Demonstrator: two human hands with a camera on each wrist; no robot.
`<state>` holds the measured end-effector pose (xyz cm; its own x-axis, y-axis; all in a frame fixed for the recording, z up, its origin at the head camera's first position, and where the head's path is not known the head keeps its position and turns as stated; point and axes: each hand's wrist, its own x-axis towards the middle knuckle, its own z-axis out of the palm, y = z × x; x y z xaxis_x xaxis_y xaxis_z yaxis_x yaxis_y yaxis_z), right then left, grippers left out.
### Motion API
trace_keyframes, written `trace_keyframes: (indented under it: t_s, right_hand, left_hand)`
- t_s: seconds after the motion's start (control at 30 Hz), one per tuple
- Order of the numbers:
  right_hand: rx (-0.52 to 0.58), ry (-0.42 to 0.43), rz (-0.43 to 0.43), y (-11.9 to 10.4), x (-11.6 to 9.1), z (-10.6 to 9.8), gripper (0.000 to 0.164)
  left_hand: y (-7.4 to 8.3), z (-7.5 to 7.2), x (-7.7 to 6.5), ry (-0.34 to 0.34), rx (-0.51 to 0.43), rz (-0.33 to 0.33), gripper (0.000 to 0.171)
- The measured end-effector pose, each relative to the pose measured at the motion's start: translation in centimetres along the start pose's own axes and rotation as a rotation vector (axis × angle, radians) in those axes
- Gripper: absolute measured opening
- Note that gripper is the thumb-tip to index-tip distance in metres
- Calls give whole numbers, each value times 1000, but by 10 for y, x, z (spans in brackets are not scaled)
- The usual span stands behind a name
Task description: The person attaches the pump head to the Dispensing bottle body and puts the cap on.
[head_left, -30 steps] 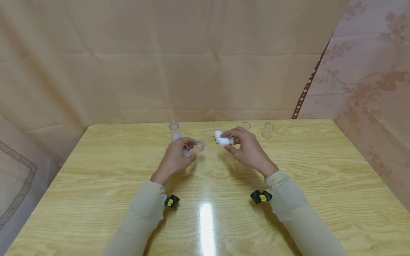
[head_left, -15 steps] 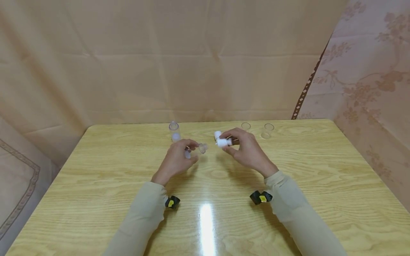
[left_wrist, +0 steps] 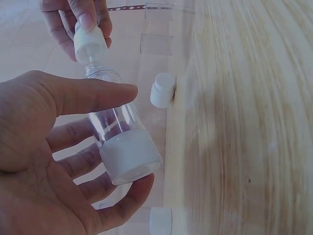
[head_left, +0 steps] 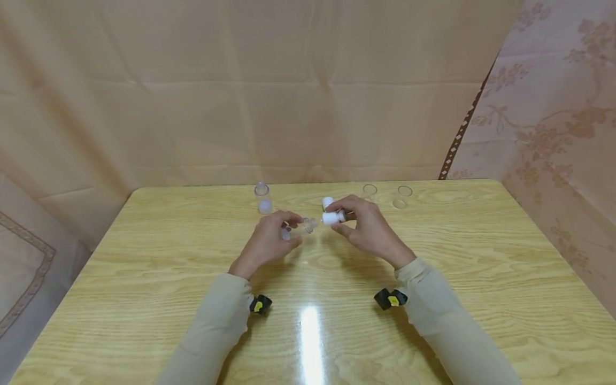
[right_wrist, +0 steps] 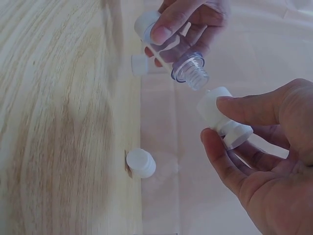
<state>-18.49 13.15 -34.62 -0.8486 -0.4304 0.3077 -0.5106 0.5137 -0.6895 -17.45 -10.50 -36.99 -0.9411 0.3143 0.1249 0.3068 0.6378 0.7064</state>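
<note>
My left hand [head_left: 267,241] grips a clear bottle [left_wrist: 129,155] with a white base, its fingers and thumb around the body. The bottle lies tilted, and its threaded neck [right_wrist: 195,73] points toward the right hand. Between thumb and fingers my right hand [head_left: 369,231] pinches a white pump head [right_wrist: 214,108]. The pump's thin tip faces the bottle's mouth, a small gap apart in the right wrist view. Behind the right fingertips a second white pump head [right_wrist: 141,163] stands on the table. A second clear bottle [head_left: 263,199] with a white part inside stands behind the left hand.
Two clear cylindrical caps [head_left: 402,198] stand at the back right of the wooden table [head_left: 168,299], close to its far edge. A beige cloth [head_left: 289,107] hangs behind the table. Patterned cloth [head_left: 558,133] hangs on the right side.
Both hands have come slightly closer together. The bottle's neck has moved right, and the pump head has shifted a little left and down toward it.
</note>
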Motion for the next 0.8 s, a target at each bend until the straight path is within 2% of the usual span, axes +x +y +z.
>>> trace_keyframes:
  t_s: [0.3, 0.6, 0.8]
  right_hand:
    - [1, -20, -10, 0, 0, 1, 28]
    - [-11, -51, 14, 0, -1, 2, 29]
    - [-18, -67, 13, -1, -1, 3, 29]
  left_hand:
    - [4, 0, 0, -11, 4, -3, 37]
    - [4, 2, 1, -21, 1, -3, 38]
    - [5, 2, 0, -28, 10, 15, 37]
